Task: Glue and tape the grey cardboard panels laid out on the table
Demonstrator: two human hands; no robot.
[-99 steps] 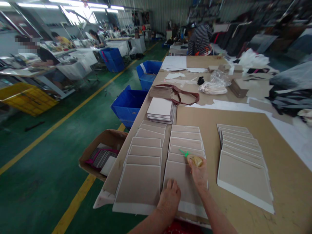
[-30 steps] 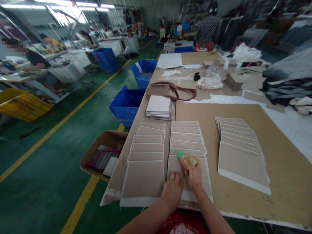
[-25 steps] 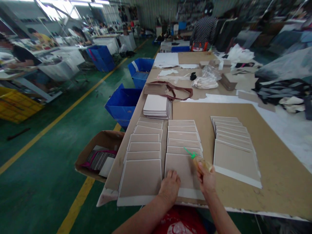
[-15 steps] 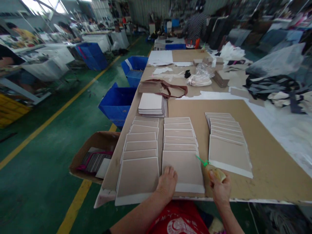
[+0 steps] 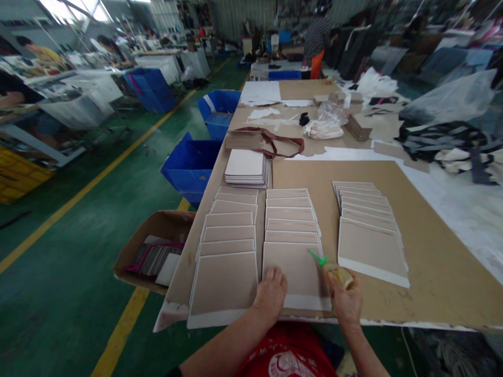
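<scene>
My left hand (image 5: 271, 295) lies flat, fingers spread, on the nearest sheet of the middle row of overlapping beige cards (image 5: 293, 230). My right hand (image 5: 346, 302) is closed round a small glue bottle (image 5: 341, 274) with a green nozzle, its tip at the right edge of that same sheet. A second row of cards (image 5: 228, 246) lies to the left. A third row (image 5: 367, 230) lies to the right.
A stack of white-topped cards (image 5: 246, 167) sits beyond the rows on the brown cardboard-covered table (image 5: 440, 262). A cardboard box (image 5: 157, 251) and blue bins (image 5: 191, 165) stand on the green floor at left. A person works at the far end; dark material piles at right.
My right hand with the bottle has gone from over the middle of the front card to its right edge. My left hand has stayed flat on the card. The view shifted back.
</scene>
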